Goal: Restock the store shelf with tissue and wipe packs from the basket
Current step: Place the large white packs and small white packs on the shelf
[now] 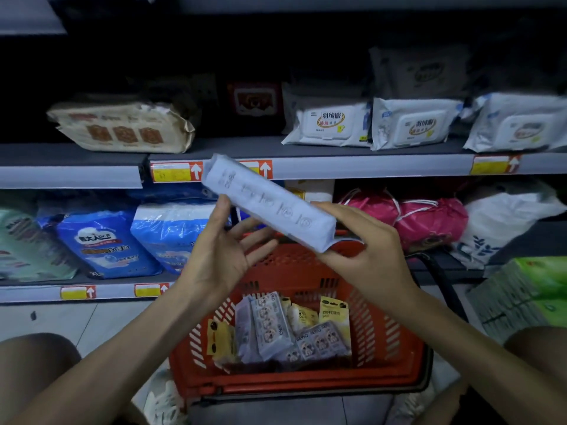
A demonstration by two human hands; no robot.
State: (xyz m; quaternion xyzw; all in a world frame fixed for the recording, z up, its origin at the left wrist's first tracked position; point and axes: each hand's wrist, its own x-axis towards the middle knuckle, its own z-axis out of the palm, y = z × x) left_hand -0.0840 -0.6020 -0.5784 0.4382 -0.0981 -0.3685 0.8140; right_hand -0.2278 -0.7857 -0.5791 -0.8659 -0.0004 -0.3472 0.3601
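We see a long pale-blue pack [267, 204] with faint icons in a row, tilted between both hands over the basket [386, 335]. Right hand [365, 243] grips its lower end, fingers curled under. Left hand [221, 250] is spread wide beneath, thumb touching the pack.

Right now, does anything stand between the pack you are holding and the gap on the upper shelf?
Nothing visible does. Above the pale blue pack, the shelf is bare in front between the brown pack and the white wipe pack; a red pack sits far back.
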